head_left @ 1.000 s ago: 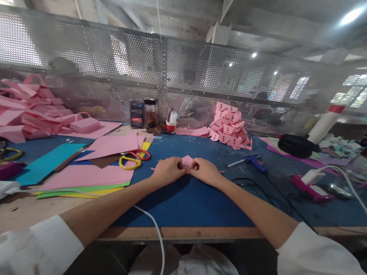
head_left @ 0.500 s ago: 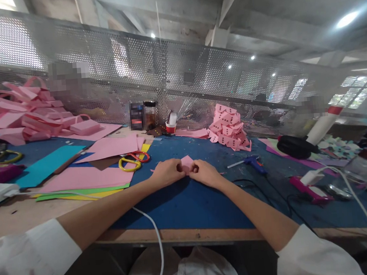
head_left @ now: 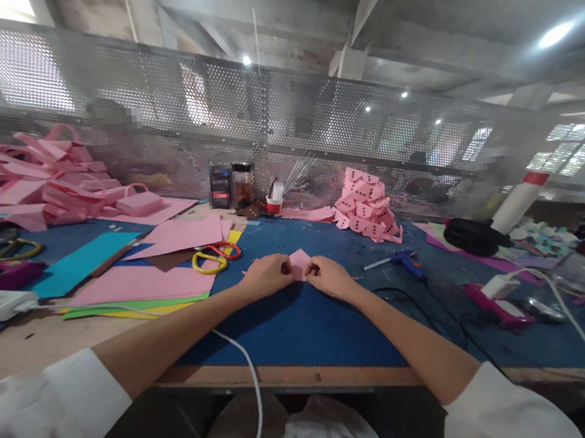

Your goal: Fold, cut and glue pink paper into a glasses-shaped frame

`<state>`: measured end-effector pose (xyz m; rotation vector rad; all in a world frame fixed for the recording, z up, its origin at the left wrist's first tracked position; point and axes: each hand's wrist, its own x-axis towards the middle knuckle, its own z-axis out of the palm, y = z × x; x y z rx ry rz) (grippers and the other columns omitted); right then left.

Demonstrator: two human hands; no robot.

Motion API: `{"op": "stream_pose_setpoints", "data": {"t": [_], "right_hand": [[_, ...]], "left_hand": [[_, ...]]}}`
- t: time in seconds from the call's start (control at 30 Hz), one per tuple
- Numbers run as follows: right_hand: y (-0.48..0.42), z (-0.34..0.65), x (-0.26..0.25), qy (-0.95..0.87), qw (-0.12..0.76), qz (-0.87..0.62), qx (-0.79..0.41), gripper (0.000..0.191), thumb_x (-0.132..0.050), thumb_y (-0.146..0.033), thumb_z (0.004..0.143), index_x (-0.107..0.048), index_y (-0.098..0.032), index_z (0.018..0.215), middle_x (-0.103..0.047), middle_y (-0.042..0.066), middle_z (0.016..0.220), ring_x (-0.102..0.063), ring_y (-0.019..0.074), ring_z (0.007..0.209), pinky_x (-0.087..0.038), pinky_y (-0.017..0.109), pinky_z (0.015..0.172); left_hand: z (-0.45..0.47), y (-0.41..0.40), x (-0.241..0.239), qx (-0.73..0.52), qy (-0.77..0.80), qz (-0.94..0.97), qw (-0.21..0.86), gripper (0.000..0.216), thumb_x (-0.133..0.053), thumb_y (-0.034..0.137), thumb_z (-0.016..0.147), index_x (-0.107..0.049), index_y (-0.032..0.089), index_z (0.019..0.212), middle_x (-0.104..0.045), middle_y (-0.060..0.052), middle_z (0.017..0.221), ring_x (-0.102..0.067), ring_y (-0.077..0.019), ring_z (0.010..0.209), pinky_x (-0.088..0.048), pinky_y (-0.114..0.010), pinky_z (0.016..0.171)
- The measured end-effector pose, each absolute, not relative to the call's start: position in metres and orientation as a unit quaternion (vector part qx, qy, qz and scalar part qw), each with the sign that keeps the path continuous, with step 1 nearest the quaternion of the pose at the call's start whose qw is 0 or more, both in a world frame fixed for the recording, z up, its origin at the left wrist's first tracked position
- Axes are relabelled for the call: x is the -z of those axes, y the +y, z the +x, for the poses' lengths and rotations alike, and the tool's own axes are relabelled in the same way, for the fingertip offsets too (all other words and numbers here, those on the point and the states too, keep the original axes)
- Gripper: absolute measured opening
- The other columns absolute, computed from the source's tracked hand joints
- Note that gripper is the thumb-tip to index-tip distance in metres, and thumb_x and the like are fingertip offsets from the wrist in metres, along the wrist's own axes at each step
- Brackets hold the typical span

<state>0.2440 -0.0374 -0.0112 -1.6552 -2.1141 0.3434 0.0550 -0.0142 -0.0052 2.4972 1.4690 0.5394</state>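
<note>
Both hands at a small pink piece on the bench, its pale upper part lying between the fingers.
The left hand and right hand have curled fingers that pinch the pink piece at its left and right sides; the grip beneath is hidden. The piece, thin, flat and matt, rises to a blunt point; a pink tip beyond the left hand may or may not belong to it. The bench has a smooth blue surface with a wooden front edge. Behind the right hand stands a heap of dotted pink pieces, angular and overlapping; to the left, scissors with looped yellow and red handles rest beside flat pink sheets.
</note>
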Motion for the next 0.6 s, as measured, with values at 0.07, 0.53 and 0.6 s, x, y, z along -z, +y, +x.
{"op": "stream_pose_setpoints", "data": {"t": [0.07,0.53,0.6], "right_hand": [[-0.037,0.242,0.013,-0.755,0.221,-0.607,-0.114,0.005,-0.061,-0.024,0.081,-0.063,-0.020,0.080,-0.066,0.001,0.081,-0.056,0.0137,0.073,-0.031,0.023,0.059],[-0.035,0.251,0.012,-0.769,0.238,-0.570,-0.164,0.012,-0.058,-0.014,0.074,-0.062,-0.020,0.084,-0.065,-0.001,0.079,-0.057,0.0120,0.070,-0.036,0.021,0.060],[-0.035,0.254,0.011,-0.775,0.238,-0.560,-0.170,0.014,-0.057,-0.012,0.074,-0.063,-0.019,0.084,-0.065,0.000,0.079,-0.057,0.0117,0.070,-0.037,0.021,0.061]], "left_hand": [[0.056,-0.014,0.006,-0.185,0.502,0.840,0.090,0.018,-0.052,0.035,0.078,-0.065,0.022,0.081,-0.071,-0.004,0.087,-0.065,-0.0209,0.080,-0.042,-0.027,0.066],[0.054,-0.006,0.009,-0.188,0.486,0.845,0.120,0.014,-0.053,0.032,0.075,-0.063,0.022,0.080,-0.071,-0.003,0.084,-0.064,-0.0195,0.077,-0.040,-0.026,0.063],[0.051,-0.004,0.008,-0.189,0.475,0.849,0.134,0.014,-0.053,0.030,0.075,-0.063,0.022,0.081,-0.070,-0.002,0.084,-0.064,-0.0186,0.076,-0.041,-0.025,0.063]]}}
